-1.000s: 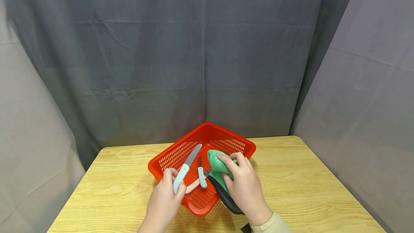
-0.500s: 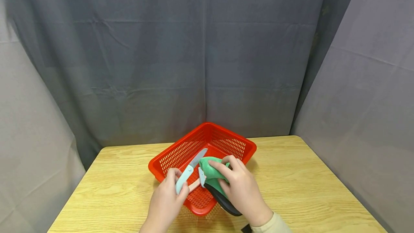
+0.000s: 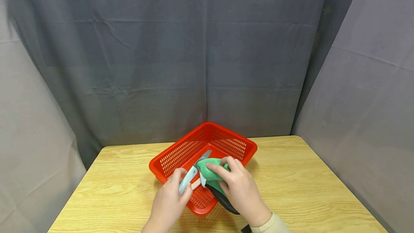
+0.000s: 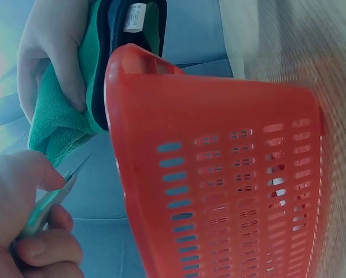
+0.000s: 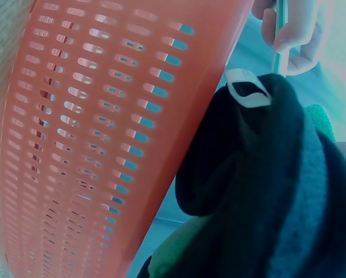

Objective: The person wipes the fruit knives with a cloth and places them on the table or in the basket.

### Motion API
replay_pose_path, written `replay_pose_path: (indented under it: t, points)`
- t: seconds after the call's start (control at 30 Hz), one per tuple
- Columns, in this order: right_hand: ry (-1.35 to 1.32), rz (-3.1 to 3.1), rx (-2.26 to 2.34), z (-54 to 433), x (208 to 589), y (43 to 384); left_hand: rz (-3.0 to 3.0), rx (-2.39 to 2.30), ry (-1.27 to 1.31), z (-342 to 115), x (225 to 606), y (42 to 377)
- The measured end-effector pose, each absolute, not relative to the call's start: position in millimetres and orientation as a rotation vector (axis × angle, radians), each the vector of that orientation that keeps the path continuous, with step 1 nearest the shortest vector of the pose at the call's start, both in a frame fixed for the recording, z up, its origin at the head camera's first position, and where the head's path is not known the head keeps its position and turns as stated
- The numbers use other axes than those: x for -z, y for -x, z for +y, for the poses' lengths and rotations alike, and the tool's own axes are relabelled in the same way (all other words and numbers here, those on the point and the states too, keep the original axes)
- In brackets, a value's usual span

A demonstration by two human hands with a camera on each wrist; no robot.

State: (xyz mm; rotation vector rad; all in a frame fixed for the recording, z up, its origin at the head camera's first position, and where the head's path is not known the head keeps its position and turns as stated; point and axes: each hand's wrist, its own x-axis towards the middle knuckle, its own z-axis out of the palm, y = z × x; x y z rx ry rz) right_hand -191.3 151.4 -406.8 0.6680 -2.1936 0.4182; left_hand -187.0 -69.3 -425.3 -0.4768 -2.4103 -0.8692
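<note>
Over the red plastic basket [image 3: 176,149], my left hand [image 3: 169,200] grips a folding knife [image 3: 188,180] by its light blue handle, blade unfolded and pointing away to the upper right. My right hand [image 3: 238,188] holds a bunched green cloth [image 3: 210,169] with a black underside, its front end right beside the blade. In the left wrist view the knife [image 4: 45,205] lies between thumb and curled fingers, its tip close to the cloth [image 4: 63,124]. Inside the basket are another light blue knife handle [image 3: 202,179] and a pink handle [image 3: 196,184], partly hidden by the cloth.
The basket stands cornerwise on a pale wooden table [image 3: 113,186], near its back edge. Behind hangs a grey curtain [image 3: 145,64], with paler cloth walls at both sides. A small black object [image 3: 246,228] shows by the right sleeve.
The cloth has moved left to the knife blade and covers more of the knives in the basket. The knife in my left hand has shifted slightly right and down.
</note>
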Motion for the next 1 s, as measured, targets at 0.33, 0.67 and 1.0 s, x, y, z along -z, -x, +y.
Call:
replay_pose_path:
  t: [0.33, 0.67, 1.0]
  points:
    - [-0.679, -2.212, -0.422, 150.0, 408.1, 191.2, -2.371, 0.865, 0.559, -67.7, 427.5, 186.1]
    - [-0.66, -2.223, -0.418, 150.6, 410.0, 191.6, -2.403, 0.965, 0.598, -67.3, 429.5, 185.2]
    - [-0.595, -2.236, -0.432, 153.1, 408.4, 192.4, -2.408, 1.002, 0.596, -67.6, 427.3, 184.8]
